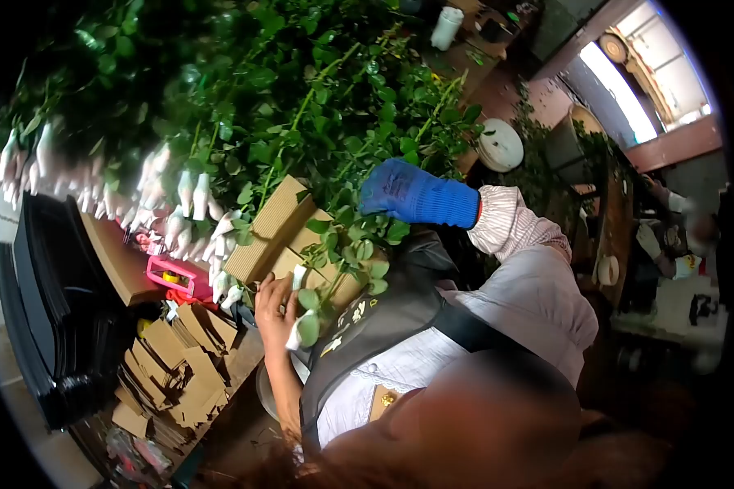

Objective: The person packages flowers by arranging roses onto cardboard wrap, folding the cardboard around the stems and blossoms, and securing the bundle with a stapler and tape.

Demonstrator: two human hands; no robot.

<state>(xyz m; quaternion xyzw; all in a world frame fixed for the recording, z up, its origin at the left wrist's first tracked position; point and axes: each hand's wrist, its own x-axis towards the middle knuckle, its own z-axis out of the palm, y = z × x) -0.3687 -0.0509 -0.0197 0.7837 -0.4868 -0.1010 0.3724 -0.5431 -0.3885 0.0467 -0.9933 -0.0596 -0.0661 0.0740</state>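
Note:
My bare left hand lies at the lower edge of a piece of corrugated cardboard, its fingers slightly apart and bent over the edge. Close to its fingertips is a rose head in a white sleeve, and another white-sleeved head sits by the wrist. My right hand, in a blue knitted glove, is closed around leafy rose stems whose leaves hang below the fist. The stem ends inside the glove are hidden. A dark apron covers my front.
A large heap of green rose stems fills the table, white-sleeved heads along its left side. Cut cardboard pieces, a pink holder and black stacked sheets stand left. Another person is at far right.

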